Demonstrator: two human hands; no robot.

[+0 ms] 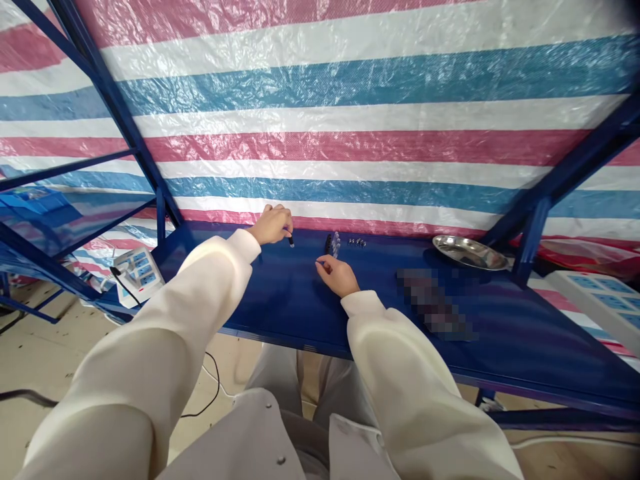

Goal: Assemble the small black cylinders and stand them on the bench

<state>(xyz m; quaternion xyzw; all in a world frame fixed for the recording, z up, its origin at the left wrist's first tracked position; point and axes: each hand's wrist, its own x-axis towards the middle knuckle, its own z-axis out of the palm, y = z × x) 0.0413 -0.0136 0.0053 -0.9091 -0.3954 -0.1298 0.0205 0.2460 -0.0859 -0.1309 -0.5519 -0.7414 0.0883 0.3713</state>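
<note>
My left hand is over the back of the blue table, with its fingers pinched on a small black cylinder with a pale tip. Nearer to me and to the right, my right hand hovers low with thumb and forefinger together; whether anything tiny is between them I cannot make out. Just behind that hand, a short row of small black pieces stands beside a row of clear pieces. Several small shiny metal parts lie to the right of these rows.
A shallow oval metal dish rests at the back right. In front of it lies a dark, pixelated object. White power strips flank the table's ends. Blue frame posts and a striped plastic sheet rise behind.
</note>
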